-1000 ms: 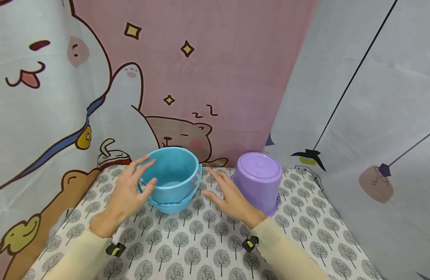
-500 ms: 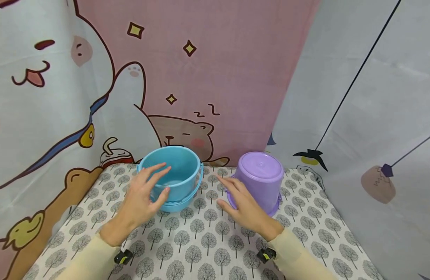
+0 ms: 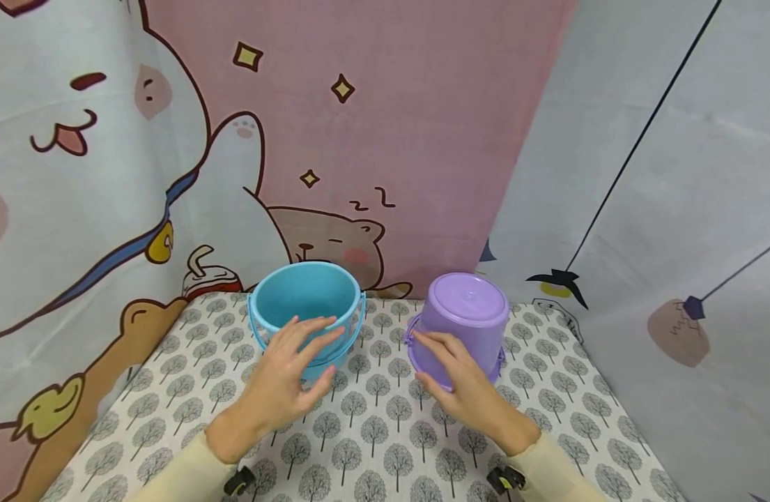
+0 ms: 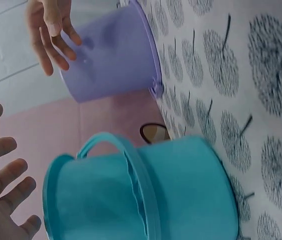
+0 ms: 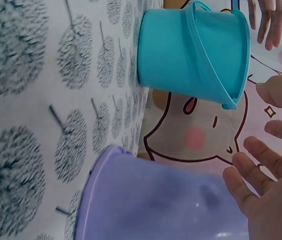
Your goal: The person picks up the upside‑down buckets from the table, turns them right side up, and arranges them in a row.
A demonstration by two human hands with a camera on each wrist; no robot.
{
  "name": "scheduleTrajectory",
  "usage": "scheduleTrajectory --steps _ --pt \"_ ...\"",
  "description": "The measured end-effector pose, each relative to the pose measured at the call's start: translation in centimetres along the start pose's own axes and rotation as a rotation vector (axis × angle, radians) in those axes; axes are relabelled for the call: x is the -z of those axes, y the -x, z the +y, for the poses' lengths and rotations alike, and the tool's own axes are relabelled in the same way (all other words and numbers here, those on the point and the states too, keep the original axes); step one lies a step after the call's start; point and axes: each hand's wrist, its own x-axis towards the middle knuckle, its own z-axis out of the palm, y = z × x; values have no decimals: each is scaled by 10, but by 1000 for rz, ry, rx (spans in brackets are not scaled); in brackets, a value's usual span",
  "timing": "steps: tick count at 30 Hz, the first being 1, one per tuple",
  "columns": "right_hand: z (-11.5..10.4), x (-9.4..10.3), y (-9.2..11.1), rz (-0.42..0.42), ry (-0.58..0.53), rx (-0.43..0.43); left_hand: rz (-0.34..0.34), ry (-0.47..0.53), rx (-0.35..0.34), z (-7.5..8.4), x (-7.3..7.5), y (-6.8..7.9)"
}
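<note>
A light blue bucket [image 3: 306, 296] stands upright on the table at centre left, its handle hanging down across the near side. To its right a purple bucket [image 3: 466, 328] sits upside down, base up and rim on the cloth. My left hand [image 3: 287, 373] hovers in front of the blue bucket with fingers apart, holding nothing; the left wrist view shows a gap between its fingers [image 4: 11, 175] and the bucket. In front of the purple bucket hovers my right hand [image 3: 463, 387], also holding nothing, its fingers loosely extended.
A cloth with a grey tree print [image 3: 372, 432] covers the table. Behind it hangs a pink curtain [image 3: 410, 139] with cartoon animals, close to both buckets. A pale curtain [image 3: 660, 209] borders the right side.
Both hands have drawn back towards me and shifted right. The left hand has moved away from the blue bucket's rim. Neither bucket has visibly moved on the table.
</note>
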Motion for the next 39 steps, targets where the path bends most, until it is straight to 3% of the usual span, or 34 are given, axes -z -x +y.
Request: scheduleTrajectory --steps 7,19,30,35,39 --pt "10 7 17 46 27 23 -7 38 -44 16 -16 -3" --pt "26 21 41 81 56 42 -87 78 -44 43 -45 -8" --pt "48 36 64 107 136 -16 -318 155 151 56 -81 -21" --pt "63 42 71 95 168 -70 -397 195 250 58 -98 -26" --pt "74 45 74 118 170 -63 -441 212 294 57 -110 -30"
